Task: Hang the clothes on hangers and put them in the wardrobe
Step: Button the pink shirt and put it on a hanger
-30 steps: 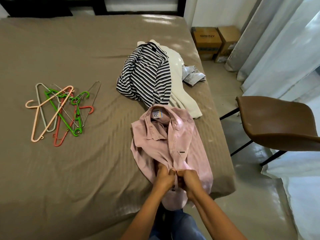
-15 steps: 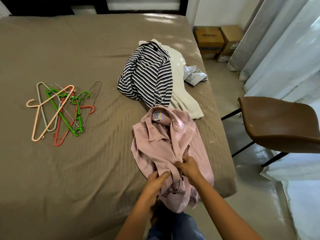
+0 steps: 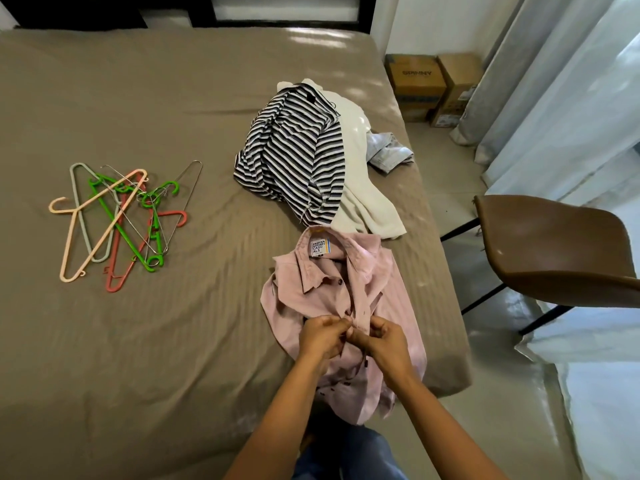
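A pink button-up shirt (image 3: 322, 278) lies collar-away on the bed's near right corner, its hem hanging over the edge. My left hand (image 3: 320, 336) and my right hand (image 3: 382, 337) meet at the shirt's front placket, each pinching the fabric by a button. Behind it lie a black-and-white striped top (image 3: 294, 154), a cream garment (image 3: 363, 202) and a small grey cloth (image 3: 389, 155). A heap of several plastic and wire hangers (image 3: 117, 220) rests on the bed at the left.
The bed has a brown sheet (image 3: 138, 341) and a dark headboard (image 3: 194, 10). A brown chair (image 3: 554, 251) stands on the floor to the right. Two cardboard boxes (image 3: 429, 88) sit by the curtains (image 3: 571, 98).
Both hands have moved up the pink shirt's placket from near the hem to a higher button. The shirt's front has shifted slightly; the other clothes and hangers lie as before.
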The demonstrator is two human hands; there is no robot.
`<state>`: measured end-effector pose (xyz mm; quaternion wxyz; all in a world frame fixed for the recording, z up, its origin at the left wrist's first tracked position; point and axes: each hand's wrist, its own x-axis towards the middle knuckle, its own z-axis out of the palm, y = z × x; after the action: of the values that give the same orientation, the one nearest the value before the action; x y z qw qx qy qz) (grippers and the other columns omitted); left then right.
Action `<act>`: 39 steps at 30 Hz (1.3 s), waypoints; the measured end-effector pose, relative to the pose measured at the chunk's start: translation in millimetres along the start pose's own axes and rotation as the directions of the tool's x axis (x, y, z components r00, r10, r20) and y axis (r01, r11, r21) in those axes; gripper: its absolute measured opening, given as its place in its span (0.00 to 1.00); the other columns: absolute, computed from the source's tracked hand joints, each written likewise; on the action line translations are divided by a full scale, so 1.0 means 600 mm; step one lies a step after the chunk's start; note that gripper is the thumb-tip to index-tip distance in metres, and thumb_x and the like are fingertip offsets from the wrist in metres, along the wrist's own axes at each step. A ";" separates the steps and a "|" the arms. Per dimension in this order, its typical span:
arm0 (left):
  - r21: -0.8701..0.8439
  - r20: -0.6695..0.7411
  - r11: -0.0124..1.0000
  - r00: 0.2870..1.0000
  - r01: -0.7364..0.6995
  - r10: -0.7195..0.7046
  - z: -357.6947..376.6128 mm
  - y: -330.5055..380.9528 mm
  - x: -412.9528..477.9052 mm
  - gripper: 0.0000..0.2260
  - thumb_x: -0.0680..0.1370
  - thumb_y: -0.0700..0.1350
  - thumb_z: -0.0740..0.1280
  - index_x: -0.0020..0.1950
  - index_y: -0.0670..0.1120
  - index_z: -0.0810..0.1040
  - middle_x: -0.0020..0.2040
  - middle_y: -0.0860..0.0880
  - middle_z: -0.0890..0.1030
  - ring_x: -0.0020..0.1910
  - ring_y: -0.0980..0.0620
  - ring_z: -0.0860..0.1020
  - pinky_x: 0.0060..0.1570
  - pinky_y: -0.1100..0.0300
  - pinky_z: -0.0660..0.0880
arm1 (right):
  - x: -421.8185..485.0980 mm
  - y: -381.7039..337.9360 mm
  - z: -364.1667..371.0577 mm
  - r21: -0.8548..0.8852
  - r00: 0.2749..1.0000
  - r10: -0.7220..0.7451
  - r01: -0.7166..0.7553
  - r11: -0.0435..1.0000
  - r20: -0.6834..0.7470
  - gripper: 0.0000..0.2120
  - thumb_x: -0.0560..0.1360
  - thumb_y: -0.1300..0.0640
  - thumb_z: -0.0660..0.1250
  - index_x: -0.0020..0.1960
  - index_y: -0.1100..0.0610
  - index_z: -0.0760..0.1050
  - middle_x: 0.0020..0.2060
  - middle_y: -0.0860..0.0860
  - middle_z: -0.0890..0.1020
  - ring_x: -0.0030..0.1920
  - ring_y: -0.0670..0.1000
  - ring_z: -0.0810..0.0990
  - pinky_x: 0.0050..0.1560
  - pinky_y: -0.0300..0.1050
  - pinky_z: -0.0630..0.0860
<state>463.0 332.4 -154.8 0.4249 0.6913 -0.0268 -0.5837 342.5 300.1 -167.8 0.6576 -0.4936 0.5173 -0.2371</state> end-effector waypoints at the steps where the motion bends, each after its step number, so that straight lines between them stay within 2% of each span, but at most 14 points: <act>1: -0.026 -0.023 0.999 0.999 -0.029 0.029 -0.003 -0.003 0.005 0.07 0.75 0.38 0.68 0.37 0.41 0.79 0.27 0.46 0.78 0.24 0.52 0.74 0.25 0.64 0.73 | -0.001 -0.001 -0.001 0.020 1.000 0.015 -0.015 1.000 -0.024 0.08 0.72 0.61 0.72 0.40 0.67 0.78 0.32 0.60 0.80 0.34 0.55 0.78 0.35 0.47 0.77; 3: -0.041 -0.056 0.996 0.995 -0.081 0.079 -0.007 -0.007 0.006 0.05 0.74 0.37 0.69 0.38 0.41 0.79 0.35 0.43 0.80 0.37 0.47 0.78 0.41 0.54 0.77 | -0.001 -0.003 -0.002 0.028 0.992 0.033 -0.029 0.999 -0.118 0.15 0.76 0.57 0.68 0.33 0.63 0.72 0.27 0.55 0.72 0.31 0.51 0.69 0.29 0.42 0.68; 4: -0.052 -0.050 0.995 0.995 -0.091 0.088 -0.007 -0.008 0.003 0.04 0.74 0.36 0.68 0.39 0.41 0.78 0.37 0.43 0.80 0.38 0.47 0.78 0.43 0.54 0.77 | -0.001 -0.004 -0.003 0.026 0.986 0.030 -0.026 0.999 -0.163 0.17 0.77 0.57 0.66 0.31 0.59 0.69 0.26 0.53 0.69 0.30 0.50 0.67 0.29 0.41 0.65; 6: -0.101 -0.020 0.989 0.994 -0.107 0.105 -0.009 -0.009 -0.002 0.04 0.75 0.33 0.67 0.45 0.40 0.76 0.37 0.44 0.79 0.37 0.49 0.78 0.39 0.58 0.76 | -0.002 -0.006 -0.005 0.018 0.976 0.012 -0.009 1.000 -0.218 0.17 0.77 0.59 0.65 0.30 0.56 0.67 0.25 0.48 0.69 0.30 0.48 0.66 0.29 0.41 0.64; 9: -0.189 0.007 0.976 0.994 -0.108 0.111 -0.014 -0.005 -0.005 0.08 0.74 0.31 0.66 0.50 0.39 0.75 0.38 0.45 0.80 0.37 0.51 0.79 0.36 0.62 0.78 | -0.001 -0.009 -0.011 0.039 0.963 0.009 0.002 0.999 -0.270 0.12 0.77 0.64 0.64 0.35 0.63 0.70 0.27 0.52 0.72 0.32 0.52 0.69 0.33 0.43 0.68; 12: -0.276 0.020 0.957 0.995 -0.093 0.102 -0.022 0.005 -0.007 0.05 0.75 0.32 0.65 0.46 0.41 0.77 0.35 0.47 0.80 0.32 0.54 0.78 0.33 0.64 0.76 | 0.007 -0.013 -0.017 0.186 0.933 0.063 0.005 0.983 -0.355 0.10 0.76 0.65 0.65 0.36 0.62 0.69 0.31 0.58 0.73 0.35 0.55 0.72 0.38 0.50 0.74; 15: -0.416 0.030 0.907 0.996 -0.069 0.089 -0.029 0.017 -0.005 0.07 0.77 0.35 0.64 0.42 0.45 0.76 0.30 0.50 0.78 0.28 0.57 0.74 0.32 0.64 0.73 | 0.008 -0.029 -0.018 0.311 0.901 0.112 0.027 0.950 -0.419 0.07 0.76 0.66 0.64 0.39 0.63 0.72 0.33 0.57 0.76 0.35 0.53 0.76 0.36 0.45 0.79; 18: -0.557 0.049 0.829 0.996 -0.040 0.080 -0.035 0.027 -0.004 0.06 0.77 0.38 0.64 0.42 0.46 0.75 0.32 0.50 0.79 0.31 0.56 0.75 0.37 0.62 0.74 | 0.011 -0.041 -0.018 0.390 0.876 0.138 0.061 0.919 -0.461 0.07 0.75 0.67 0.64 0.39 0.62 0.74 0.35 0.56 0.77 0.36 0.52 0.77 0.34 0.40 0.79; 21: -0.645 0.056 0.764 0.994 -0.032 0.089 -0.037 0.030 -0.004 0.04 0.77 0.40 0.65 0.44 0.47 0.78 0.34 0.51 0.82 0.37 0.54 0.78 0.45 0.58 0.75 | 0.019 -0.040 -0.017 0.440 0.845 0.202 0.043 0.897 -0.494 0.03 0.75 0.66 0.65 0.48 0.61 0.75 0.39 0.56 0.80 0.39 0.53 0.79 0.36 0.42 0.79; 23: -0.630 0.046 0.775 0.993 -0.057 0.110 -0.037 0.029 -0.001 0.04 0.77 0.39 0.65 0.45 0.46 0.78 0.37 0.51 0.83 0.38 0.56 0.80 0.45 0.59 0.77 | 0.019 -0.040 -0.014 0.350 0.851 0.133 0.063 0.935 -0.508 0.02 0.75 0.64 0.66 0.45 0.59 0.76 0.37 0.55 0.80 0.39 0.55 0.78 0.40 0.47 0.79; 25: -0.568 0.044 0.819 0.991 -0.080 0.127 -0.033 0.025 0.002 0.05 0.77 0.36 0.65 0.44 0.44 0.77 0.37 0.49 0.82 0.36 0.56 0.82 0.42 0.62 0.79 | 0.015 -0.050 -0.005 0.155 0.876 -0.032 0.120 0.981 -0.481 0.08 0.74 0.65 0.68 0.38 0.56 0.77 0.33 0.51 0.79 0.37 0.53 0.76 0.41 0.49 0.76; 27: -0.487 0.050 0.869 0.990 -0.092 0.134 -0.025 0.020 0.002 0.05 0.77 0.35 0.65 0.43 0.43 0.77 0.36 0.48 0.83 0.35 0.55 0.82 0.38 0.63 0.80 | 0.012 -0.059 0.007 -0.009 0.926 -0.158 0.165 0.986 -0.344 0.09 0.72 0.67 0.69 0.37 0.56 0.78 0.31 0.48 0.79 0.35 0.48 0.77 0.39 0.43 0.76; 31: -0.353 0.054 0.927 0.986 -0.127 0.156 -0.012 0.011 0.005 0.06 0.77 0.38 0.66 0.41 0.44 0.77 0.34 0.49 0.82 0.35 0.54 0.80 0.33 0.64 0.78 | 0.014 -0.061 0.020 -0.221 0.964 -0.228 0.195 0.956 -0.137 0.05 0.70 0.64 0.72 0.37 0.56 0.81 0.31 0.48 0.82 0.34 0.43 0.79 0.37 0.35 0.74; 39: -0.244 0.055 0.938 0.963 -0.245 0.266 -0.020 0.005 0.011 0.03 0.76 0.38 0.68 0.42 0.42 0.78 0.36 0.47 0.84 0.37 0.52 0.81 0.39 0.60 0.78 | 0.011 -0.060 0.014 -0.191 0.973 -0.213 0.194 0.962 -0.084 0.05 0.71 0.63 0.73 0.37 0.56 0.82 0.30 0.48 0.82 0.32 0.44 0.79 0.36 0.36 0.74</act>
<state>476.1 333.7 -158.4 0.5743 0.6006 -0.0655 -0.5524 359.7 283.9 -138.6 0.5542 -0.5891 0.5167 -0.2808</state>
